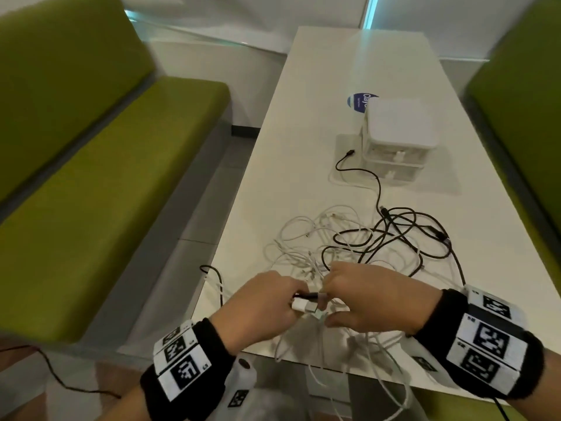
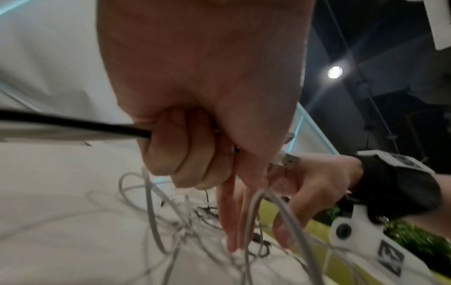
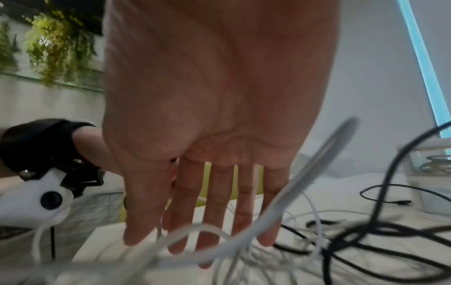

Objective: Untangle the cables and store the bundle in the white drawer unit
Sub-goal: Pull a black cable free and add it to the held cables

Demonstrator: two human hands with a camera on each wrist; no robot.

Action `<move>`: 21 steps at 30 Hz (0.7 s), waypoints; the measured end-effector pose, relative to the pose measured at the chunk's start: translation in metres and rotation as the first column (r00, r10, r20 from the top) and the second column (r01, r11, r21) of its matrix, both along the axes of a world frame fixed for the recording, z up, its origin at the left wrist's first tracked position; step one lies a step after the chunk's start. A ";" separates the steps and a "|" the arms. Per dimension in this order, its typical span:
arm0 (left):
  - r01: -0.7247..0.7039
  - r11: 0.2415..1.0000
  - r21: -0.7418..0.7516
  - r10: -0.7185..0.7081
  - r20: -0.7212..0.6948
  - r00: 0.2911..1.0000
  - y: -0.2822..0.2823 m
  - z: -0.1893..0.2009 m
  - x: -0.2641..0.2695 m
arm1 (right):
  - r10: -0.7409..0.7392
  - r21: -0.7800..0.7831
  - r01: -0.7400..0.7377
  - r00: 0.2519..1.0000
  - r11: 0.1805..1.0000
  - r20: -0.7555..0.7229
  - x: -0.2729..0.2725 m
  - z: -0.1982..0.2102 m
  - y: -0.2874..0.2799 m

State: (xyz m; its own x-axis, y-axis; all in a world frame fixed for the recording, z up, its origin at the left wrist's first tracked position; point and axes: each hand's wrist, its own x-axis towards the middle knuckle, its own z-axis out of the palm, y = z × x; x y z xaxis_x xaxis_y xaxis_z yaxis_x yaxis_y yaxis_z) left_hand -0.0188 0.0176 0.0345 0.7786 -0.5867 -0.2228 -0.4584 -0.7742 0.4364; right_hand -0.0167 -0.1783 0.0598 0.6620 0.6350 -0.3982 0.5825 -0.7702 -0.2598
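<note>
Left hand sits over the tabletop's near left corner, back up, knuckles toward the right. Its fingers are curled tight round a bunch of cable ends: a black cable runs out of the fist to the left, and a white USB plug pokes out toward the right hand, long axis roughly left to right. In the left wrist view another metal USB plug shows just past the thumb side.

Right hand is just beside it, nearly touching, palm down. The right wrist view shows its fingers straight and slightly spread, reaching down among white cable loops; relaxed and unclenched, nothing plainly gripped. Whether the fingertips touch the plug bunch, cannot tell.

Tangle of white and black cables lies loose in the near half of the tabletop, beyond both hands, with several white strands hanging over the near edge. One black cable trails out of it toward the far end, its plug lying just left of the drawer unit.

White drawer unit stands toward the right edge, mid-table, drawer fronts facing the near edge, both drawers closed. A blue round sticker lies just behind it.

Green benches flank the table.
</note>
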 end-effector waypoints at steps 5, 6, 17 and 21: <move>0.043 0.987 0.154 -0.042 -0.009 0.999 -0.010 -0.019 -0.011 | 0.056 0.030 -0.056 0.998 0.998 -0.016 -0.012 -0.020 -0.018; 0.042 0.986 0.164 -0.045 0.011 0.999 -0.011 -0.021 -0.013 | 0.075 0.037 -0.075 0.997 0.997 0.009 -0.014 -0.022 -0.020; 0.023 0.977 0.210 -0.018 -0.023 1.000 -0.018 -0.024 -0.008 | 0.052 0.083 -0.069 0.979 0.994 0.195 -0.018 -0.042 -0.033; -0.107 0.994 0.028 0.105 0.058 0.993 -0.013 -0.006 0.012 | 0.005 0.080 -0.035 0.936 0.996 0.352 -0.011 -0.053 -0.038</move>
State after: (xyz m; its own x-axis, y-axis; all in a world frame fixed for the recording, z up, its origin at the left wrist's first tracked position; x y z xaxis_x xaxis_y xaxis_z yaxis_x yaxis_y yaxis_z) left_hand -0.0069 0.0046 0.0286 0.8479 -0.4937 -0.1933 -0.3964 -0.8324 0.3872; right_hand -0.0279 -0.2158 0.0067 0.7367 0.6705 -0.0874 0.6633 -0.7417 -0.0994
